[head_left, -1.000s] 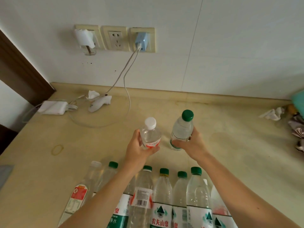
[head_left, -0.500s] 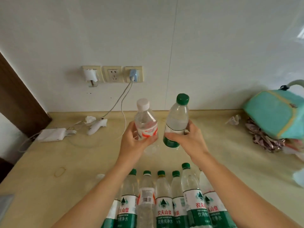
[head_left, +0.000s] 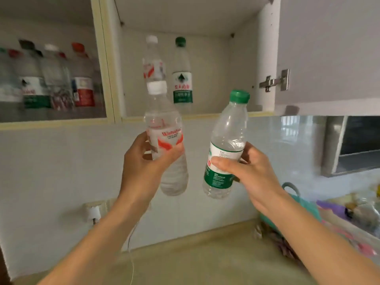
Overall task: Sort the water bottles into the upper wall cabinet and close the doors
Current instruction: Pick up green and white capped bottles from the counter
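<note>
Left hand grasped white-capped clear plastic bottle, right hand green-capped clear plastic bottle; both raised toward open white wall cabinet (likely to join matching bottles).

Blurred bottles behind the left glass door; teal bag half hidden by the right forearm.

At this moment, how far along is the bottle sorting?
Done: a white-capped bottle and a green-capped bottle stand in the open compartment; more fill the left compartment. In hand: left hand grips a white-capped one, right hand a green-capped one. Left: shelving both, closing the door.
</note>
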